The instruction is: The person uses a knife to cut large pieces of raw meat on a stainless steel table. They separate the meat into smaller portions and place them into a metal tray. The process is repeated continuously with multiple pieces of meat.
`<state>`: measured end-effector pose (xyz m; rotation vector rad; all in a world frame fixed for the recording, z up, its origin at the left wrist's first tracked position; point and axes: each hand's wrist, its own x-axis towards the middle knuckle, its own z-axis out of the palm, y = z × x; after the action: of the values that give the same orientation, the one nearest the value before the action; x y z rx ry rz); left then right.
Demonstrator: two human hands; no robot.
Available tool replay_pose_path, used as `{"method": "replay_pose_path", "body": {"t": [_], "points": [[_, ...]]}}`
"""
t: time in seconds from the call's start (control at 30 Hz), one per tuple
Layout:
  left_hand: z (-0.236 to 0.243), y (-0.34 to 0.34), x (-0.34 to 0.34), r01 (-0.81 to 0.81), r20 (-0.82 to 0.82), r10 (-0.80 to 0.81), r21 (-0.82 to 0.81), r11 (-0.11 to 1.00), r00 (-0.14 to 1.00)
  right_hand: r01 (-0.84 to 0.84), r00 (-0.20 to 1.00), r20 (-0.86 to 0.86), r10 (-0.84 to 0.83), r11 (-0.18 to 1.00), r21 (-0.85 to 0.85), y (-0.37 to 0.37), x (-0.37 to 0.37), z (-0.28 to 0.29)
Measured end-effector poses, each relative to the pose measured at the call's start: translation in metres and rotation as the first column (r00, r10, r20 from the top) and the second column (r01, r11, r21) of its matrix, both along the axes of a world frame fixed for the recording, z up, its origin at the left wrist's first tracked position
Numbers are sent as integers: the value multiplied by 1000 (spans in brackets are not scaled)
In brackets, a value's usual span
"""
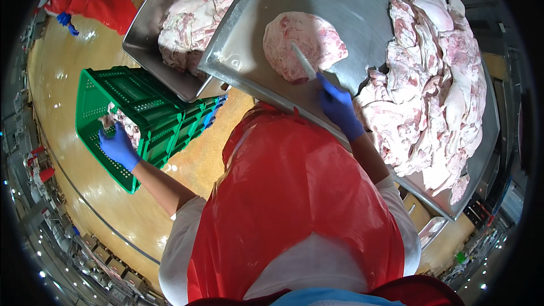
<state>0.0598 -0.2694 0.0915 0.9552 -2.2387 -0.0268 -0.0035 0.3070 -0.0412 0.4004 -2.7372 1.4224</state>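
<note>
My right hand, in a blue glove, grips a knife whose pale blade lies across a flat slab of pink raw meat on the steel table. My left hand, also blue-gloved, reaches down over the green plastic crate on the floor to my left. It hovers beside a few pieces of meat inside the crate, fingers spread. A red apron covers my front.
A big heap of raw meat fills the table's right side. A steel tray with more meat sits left of the table. Another person in a red apron is at the top left. The floor is yellow and shiny.
</note>
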Motion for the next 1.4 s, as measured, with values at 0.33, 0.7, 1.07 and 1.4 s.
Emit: {"method": "replay_pose_path", "body": {"t": [0.33, 0.7, 1.07, 1.4], "points": [[-186, 297, -225, 741, 52, -876, 510, 436, 479, 141, 990, -29, -139, 945, 294, 13, 24, -34], [-152, 345, -249, 643, -201, -882, 753, 139, 426, 303, 922, 178, -345, 926, 226, 4, 42, -34], [-49, 90, -255, 587, -482, -343, 727, 357, 806, 831, 508, 677, -533, 511, -222, 25, 89, -32], [-166, 275, -384, 833, -442, -821, 549, 71, 361, 883, 424, 777, -465, 404, -241, 43, 83, -32]]}}
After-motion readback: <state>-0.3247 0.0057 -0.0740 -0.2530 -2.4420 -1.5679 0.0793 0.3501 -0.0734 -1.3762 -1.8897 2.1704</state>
